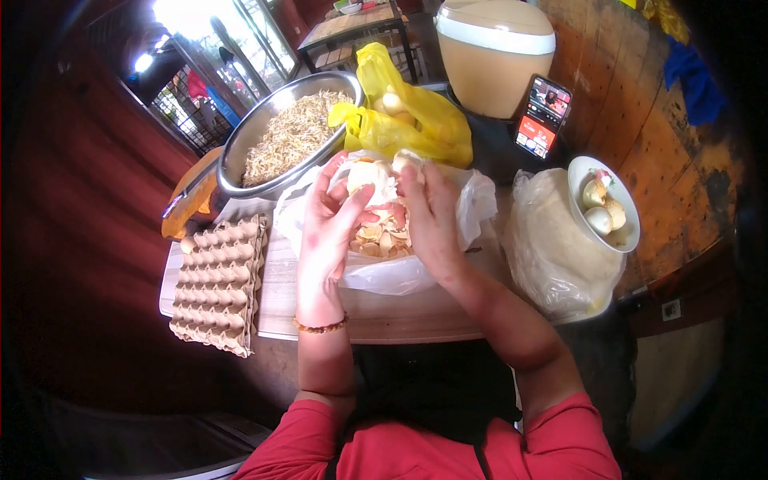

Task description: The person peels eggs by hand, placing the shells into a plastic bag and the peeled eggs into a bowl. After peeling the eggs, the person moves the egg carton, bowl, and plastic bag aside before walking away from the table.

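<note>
Left hand (332, 210): fingers half-curled at pale egg-like thing (370, 181), grip unclear | right hand (432, 210): fingers bent, hold unclear | both over eggshells (384, 243), inside table's (280, 300) near edge

We see both hands over an open white plastic bag (392, 278) holding broken shell pieces (382, 242). Our left hand (330, 214), with a beaded bracelet (320, 326) at its wrist, curves around a pale lump (370, 179), probably an egg, though glare washes it out; our right hand (430, 216) is just beside it. To our left lies a cardboard egg tray (216, 284); beyond the hands are a metal bowl (242, 145) and a yellow bag (440, 132). To our right, a white bowl (631, 228) holds eggs (598, 220), near an upright phone (544, 117).
</note>
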`<action>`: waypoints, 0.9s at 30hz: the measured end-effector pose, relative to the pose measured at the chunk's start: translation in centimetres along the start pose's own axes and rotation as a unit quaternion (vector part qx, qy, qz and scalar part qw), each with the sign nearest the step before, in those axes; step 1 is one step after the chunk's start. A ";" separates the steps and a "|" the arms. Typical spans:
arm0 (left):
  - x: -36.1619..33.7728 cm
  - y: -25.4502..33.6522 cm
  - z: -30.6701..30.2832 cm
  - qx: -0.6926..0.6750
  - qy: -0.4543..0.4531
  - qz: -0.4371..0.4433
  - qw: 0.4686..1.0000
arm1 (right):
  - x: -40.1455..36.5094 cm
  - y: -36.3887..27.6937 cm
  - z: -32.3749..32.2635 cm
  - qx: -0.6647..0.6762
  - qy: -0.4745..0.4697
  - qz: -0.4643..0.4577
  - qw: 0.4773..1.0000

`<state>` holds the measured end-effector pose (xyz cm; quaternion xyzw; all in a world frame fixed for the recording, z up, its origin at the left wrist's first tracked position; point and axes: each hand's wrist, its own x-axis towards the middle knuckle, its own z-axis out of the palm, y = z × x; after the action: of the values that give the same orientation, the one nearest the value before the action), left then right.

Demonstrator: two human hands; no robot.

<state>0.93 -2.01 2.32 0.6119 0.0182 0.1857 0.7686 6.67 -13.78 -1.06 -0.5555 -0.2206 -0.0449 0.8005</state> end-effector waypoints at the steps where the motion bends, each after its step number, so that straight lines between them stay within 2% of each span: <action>1: 0.1 0.0 -0.1 0.021 0.009 0.016 1.000 | 0.0 -0.1 0.0 0.001 -0.016 0.007 1.000; 6: 0.6 -0.5 -0.2 0.109 0.029 0.055 0.992 | -0.1 0.2 0.4 0.007 -0.029 0.029 0.999; 11: 1.2 -1.4 0.1 0.170 0.042 0.111 0.978 | -0.2 1.4 0.6 0.060 -0.042 -0.010 0.997; 17: 1.3 -0.8 0.3 0.187 0.044 0.103 0.976 | -0.3 1.3 0.9 0.098 -0.031 -0.002 0.995; 27: 1.4 0.2 -0.2 0.145 0.051 0.079 0.985 | -0.5 0.7 0.9 0.076 -0.040 0.003 0.996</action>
<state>2.12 -1.35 2.76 0.7063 0.0363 0.2724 0.6524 6.14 -12.80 -1.63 -0.4951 -0.2538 -0.0029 0.8309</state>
